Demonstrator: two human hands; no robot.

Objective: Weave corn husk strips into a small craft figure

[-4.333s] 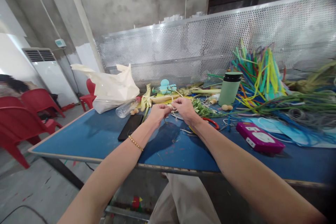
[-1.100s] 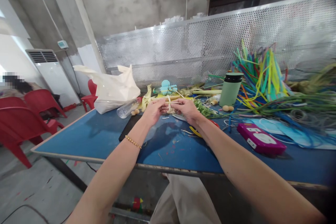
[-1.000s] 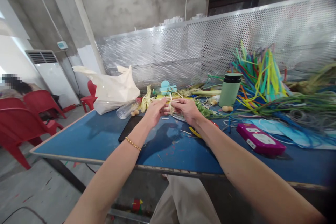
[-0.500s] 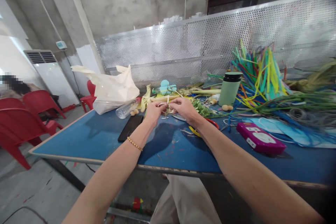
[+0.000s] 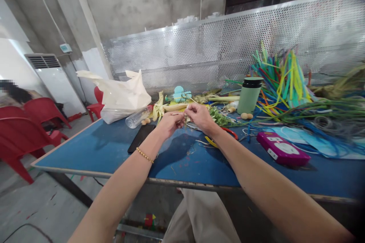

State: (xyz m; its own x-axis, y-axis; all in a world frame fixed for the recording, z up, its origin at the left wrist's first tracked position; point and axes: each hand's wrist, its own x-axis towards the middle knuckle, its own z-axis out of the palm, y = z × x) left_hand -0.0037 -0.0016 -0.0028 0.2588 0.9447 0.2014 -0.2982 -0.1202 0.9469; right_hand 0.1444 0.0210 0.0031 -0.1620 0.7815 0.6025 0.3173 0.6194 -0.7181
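My left hand (image 5: 171,123) is closed in a pinch above the blue table (image 5: 114,146), and my right hand (image 5: 199,117) pinches right beside it, fingertips almost touching. Between them is a thin pale strip (image 5: 185,120), perhaps dried plant fibre, mostly hidden by the fingers. Just behind the hands lie a pale yellow husk (image 5: 158,109) and green leaves (image 5: 218,117). Red-handled scissors (image 5: 230,133) sit by my right wrist, partly covered by the arm. A black phone (image 5: 141,139) lies flat by my left forearm.
A white plastic bag (image 5: 125,97) and a clear bottle (image 5: 137,118) stand at the back left. On the right are a green canister (image 5: 249,97), a purple box (image 5: 282,149), blue masks (image 5: 302,138) and a heap of coloured strips (image 5: 291,79). A perforated metal panel (image 5: 171,57) stands behind.
The white strip that stood up in a loop between my fingers is now mostly hidden. My left hand has turned slightly and its fingers have curled in; my right hand has shifted a little left.
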